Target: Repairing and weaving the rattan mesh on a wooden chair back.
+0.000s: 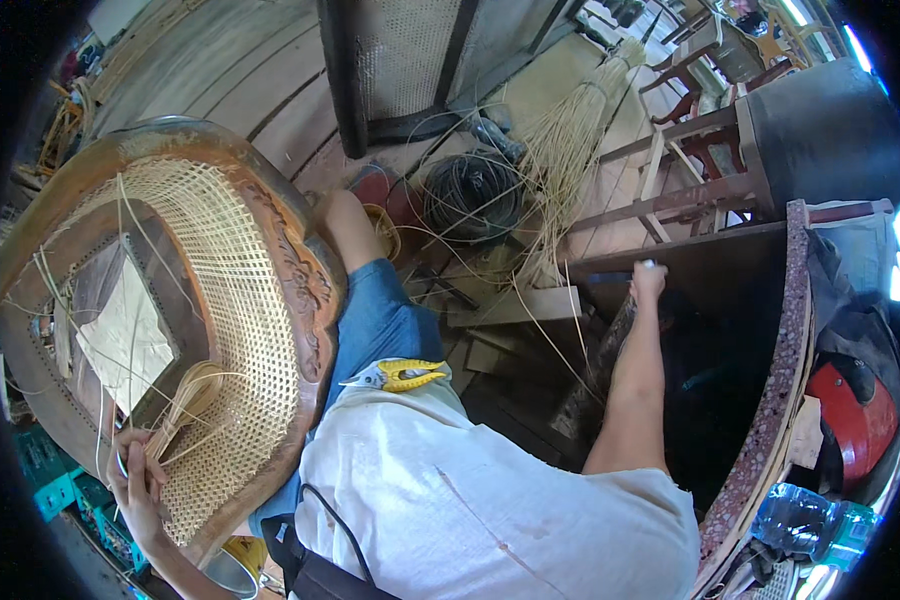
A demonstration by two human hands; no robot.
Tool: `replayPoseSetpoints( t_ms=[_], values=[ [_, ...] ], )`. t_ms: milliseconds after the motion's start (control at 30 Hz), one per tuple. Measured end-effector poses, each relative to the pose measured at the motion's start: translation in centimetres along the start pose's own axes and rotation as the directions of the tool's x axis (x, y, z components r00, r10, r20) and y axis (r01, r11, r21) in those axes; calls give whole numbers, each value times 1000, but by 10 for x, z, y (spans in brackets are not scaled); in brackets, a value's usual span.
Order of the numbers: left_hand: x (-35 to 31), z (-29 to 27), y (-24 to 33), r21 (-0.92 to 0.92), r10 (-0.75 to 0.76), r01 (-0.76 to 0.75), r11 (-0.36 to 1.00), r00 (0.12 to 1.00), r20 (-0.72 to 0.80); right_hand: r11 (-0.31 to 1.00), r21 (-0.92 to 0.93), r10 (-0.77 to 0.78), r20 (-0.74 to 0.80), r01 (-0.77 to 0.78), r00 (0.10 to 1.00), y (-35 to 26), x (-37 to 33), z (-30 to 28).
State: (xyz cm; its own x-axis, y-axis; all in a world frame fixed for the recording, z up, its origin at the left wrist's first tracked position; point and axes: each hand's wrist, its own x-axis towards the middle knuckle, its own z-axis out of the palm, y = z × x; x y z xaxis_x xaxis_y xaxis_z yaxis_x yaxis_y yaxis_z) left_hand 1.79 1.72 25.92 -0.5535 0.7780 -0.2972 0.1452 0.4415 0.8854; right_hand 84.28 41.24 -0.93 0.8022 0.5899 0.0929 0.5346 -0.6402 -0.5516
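My left hand [140, 480] is curling its fingers beside a folded bundle of pale, thin cane strips [196, 395]; I cannot tell whether they are pinching a strand. My right hand [650, 284] is making a fist around a pale-ended thing it mostly hides. A brown carved wooden chair frame [300, 270] with straw-coloured woven cane [250, 310] is resting at my left. Strips are trailing loosely across its opening, so a careless tug could tangle or kink them. Yellow-handled metal shears [406, 375] are lying on my lap; twisting sideways might drop them.
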Motion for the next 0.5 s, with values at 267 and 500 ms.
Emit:
replayPoseSetpoints(
  t_ms=[267, 500],
  values=[
    [-13, 16, 22, 1, 69, -70, 998, 992, -108, 898, -307, -251, 231, 316, 940, 83, 0, -38],
    [-12, 49, 87, -245, 332, -371, 896, 925, -187, 849, -325, -169, 580, 417, 797, -50, -52, -80]
  ],
)
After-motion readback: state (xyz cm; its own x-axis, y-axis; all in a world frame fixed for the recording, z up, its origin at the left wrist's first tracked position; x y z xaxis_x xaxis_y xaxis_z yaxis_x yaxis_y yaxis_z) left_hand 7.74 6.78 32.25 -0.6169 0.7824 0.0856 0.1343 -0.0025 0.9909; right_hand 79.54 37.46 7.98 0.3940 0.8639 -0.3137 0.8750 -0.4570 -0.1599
